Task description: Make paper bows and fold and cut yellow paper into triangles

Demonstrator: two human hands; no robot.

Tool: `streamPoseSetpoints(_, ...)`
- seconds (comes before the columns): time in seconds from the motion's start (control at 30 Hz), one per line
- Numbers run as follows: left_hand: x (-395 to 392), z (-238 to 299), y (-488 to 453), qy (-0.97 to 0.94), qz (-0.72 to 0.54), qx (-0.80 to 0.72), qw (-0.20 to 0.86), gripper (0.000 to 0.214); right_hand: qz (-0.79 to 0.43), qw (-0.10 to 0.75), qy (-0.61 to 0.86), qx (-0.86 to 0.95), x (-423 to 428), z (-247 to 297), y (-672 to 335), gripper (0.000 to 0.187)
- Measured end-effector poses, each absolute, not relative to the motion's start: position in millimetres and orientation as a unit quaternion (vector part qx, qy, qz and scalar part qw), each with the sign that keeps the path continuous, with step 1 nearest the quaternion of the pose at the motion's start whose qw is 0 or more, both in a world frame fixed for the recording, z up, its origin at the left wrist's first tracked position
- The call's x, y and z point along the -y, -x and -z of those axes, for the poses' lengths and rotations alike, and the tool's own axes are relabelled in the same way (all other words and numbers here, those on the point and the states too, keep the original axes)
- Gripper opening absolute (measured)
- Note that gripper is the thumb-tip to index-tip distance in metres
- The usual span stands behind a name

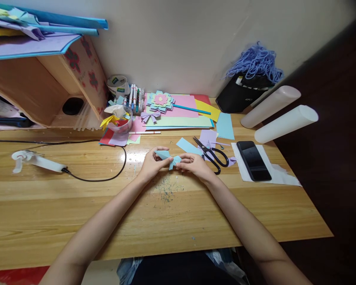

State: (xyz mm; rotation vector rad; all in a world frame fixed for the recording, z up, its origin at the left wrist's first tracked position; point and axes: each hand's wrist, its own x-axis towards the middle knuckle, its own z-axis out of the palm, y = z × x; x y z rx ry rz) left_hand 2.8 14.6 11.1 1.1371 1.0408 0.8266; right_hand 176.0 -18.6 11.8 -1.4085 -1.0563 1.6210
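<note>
Between my hands, just above the middle of the desk, is a folded piece of light blue paper (163, 154) with angled points. My left hand (152, 164) pinches its left part between thumb and fingers. On its right part, my right hand (194, 165) grips with thumb and fingertips. Black-handled scissors (211, 152) lie beside my right hand, partly over a purple sheet (207, 138). A light blue paper strip (187, 145) rests behind my right hand. Small dark scraps (167, 188) are scattered on the wood below the paper.
A hot glue gun (41, 160) lies left, its black cord curving toward my left arm. A phone (253, 160) rests on white paper at right. Behind are a layered paper flower (160, 101), a clear cup (123, 124) of scraps, markers (135, 96) and two white rolls (286, 123).
</note>
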Motion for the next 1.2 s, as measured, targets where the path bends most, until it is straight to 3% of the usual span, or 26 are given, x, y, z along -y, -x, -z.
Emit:
streamPoseSetpoints(0.73,-15.9,-19.6,-1.5,-0.542,-0.323,-0.5,0.593,0.046,-0.571,0.386,0.576,0.439,19.8,-1.2,-173.2,0.03)
streamPoseSetpoints(1.2,-17.8,-16.5,0.0,-0.481,-0.318,-0.473,0.667,0.057,-0.586,0.463,0.558,0.363,17.9,5.1,-171.1,0.031)
